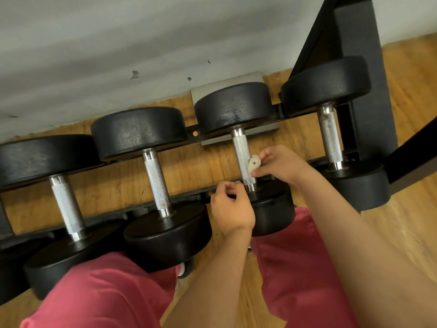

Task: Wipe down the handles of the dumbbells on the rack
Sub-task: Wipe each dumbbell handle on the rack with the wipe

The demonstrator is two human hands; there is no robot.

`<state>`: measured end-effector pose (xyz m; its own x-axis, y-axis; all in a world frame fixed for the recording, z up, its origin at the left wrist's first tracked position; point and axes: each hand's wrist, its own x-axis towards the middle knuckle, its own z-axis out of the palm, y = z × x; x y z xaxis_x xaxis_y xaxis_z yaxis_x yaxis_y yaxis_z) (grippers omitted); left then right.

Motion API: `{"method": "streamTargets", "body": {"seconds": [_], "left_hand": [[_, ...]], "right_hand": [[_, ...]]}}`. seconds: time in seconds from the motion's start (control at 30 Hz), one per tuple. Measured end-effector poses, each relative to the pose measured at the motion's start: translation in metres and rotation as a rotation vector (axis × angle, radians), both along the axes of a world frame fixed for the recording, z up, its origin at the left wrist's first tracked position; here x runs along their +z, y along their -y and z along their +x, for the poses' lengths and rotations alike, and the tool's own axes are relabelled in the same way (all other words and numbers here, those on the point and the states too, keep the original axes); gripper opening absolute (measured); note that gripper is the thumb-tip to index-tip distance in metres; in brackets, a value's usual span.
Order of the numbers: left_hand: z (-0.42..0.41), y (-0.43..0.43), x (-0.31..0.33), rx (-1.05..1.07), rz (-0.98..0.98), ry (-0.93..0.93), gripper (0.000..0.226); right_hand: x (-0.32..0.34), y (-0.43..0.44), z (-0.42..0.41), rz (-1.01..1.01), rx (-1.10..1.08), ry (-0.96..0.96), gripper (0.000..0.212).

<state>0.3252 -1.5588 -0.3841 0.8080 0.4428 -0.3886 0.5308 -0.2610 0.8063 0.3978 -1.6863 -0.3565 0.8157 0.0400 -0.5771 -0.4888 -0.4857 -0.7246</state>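
Our right hand (279, 164) pinches a small pale wipe (254, 163) against the knurled handle (243, 152) of the third dumbbell (233, 107) on the black rack (364, 67). Our left hand (231, 209) curls beside the handle's near end; we cannot tell whether it holds anything.

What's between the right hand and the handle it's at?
A small white wipe, pinched by the right hand and held against the right side of the handle. The head view shows it.
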Motion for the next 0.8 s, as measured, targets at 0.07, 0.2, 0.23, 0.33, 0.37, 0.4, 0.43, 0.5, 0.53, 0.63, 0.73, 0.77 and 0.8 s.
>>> {"method": "streamTargets", "body": {"seconds": [0.07, 0.2, 0.23, 0.33, 0.37, 0.4, 0.43, 0.5, 0.53, 0.63, 0.73, 0.77, 0.8], "left_hand": [[0.0, 0.0, 0.0, -0.001, 0.005, -0.001, 0.015], [0.0, 0.0, -0.002, 0.002, 0.016, -0.007, 0.016], [0.0, 0.0, -0.002, 0.003, 0.018, -0.007, 0.016], [0.001, 0.0, -0.002, 0.004, 0.013, -0.015, 0.016], [0.001, 0.001, -0.002, 0.004, 0.014, -0.015, 0.016], [0.001, 0.001, -0.002, 0.004, 0.016, -0.011, 0.016], [0.001, 0.0, -0.002, 0.004, 0.016, -0.009, 0.016], [0.001, 0.0, -0.002, 0.004, 0.017, -0.013, 0.017], [0.0, 0.0, -0.001, 0.003, 0.02, -0.015, 0.017], [0.0, 0.001, 0.001, 0.0, 0.024, -0.011, 0.017], [0.001, 0.001, 0.001, -0.001, 0.02, -0.012, 0.017], [0.001, 0.001, 0.001, -0.002, 0.018, -0.016, 0.016], [0.0, 0.001, 0.0, -0.003, 0.018, -0.02, 0.016]], "right_hand": [[0.001, -0.002, 0.0, 0.009, -0.039, -0.001, 0.022], [-0.002, 0.0, -0.009, -0.113, 0.115, -0.13, 0.025], [-0.004, 0.001, -0.01, -0.114, 0.097, -0.113, 0.024], [-0.004, -0.002, -0.007, -0.002, -0.095, 0.014, 0.019], [-0.003, -0.003, -0.005, 0.03, -0.146, 0.034, 0.02], [-0.004, -0.002, -0.005, 0.051, -0.166, 0.025, 0.019], [-0.004, -0.002, -0.005, 0.062, -0.16, -0.005, 0.019], [-0.005, 0.001, -0.008, 0.015, -0.063, -0.1, 0.023], [-0.004, 0.002, -0.011, -0.026, -0.003, -0.129, 0.023], [-0.002, 0.0, -0.012, 0.001, -0.064, -0.056, 0.016], [-0.005, -0.005, -0.007, 0.124, -0.277, 0.024, 0.018], [-0.008, -0.005, -0.007, 0.156, -0.329, 0.012, 0.021], [-0.01, -0.005, -0.008, 0.182, -0.367, -0.017, 0.029]]}}
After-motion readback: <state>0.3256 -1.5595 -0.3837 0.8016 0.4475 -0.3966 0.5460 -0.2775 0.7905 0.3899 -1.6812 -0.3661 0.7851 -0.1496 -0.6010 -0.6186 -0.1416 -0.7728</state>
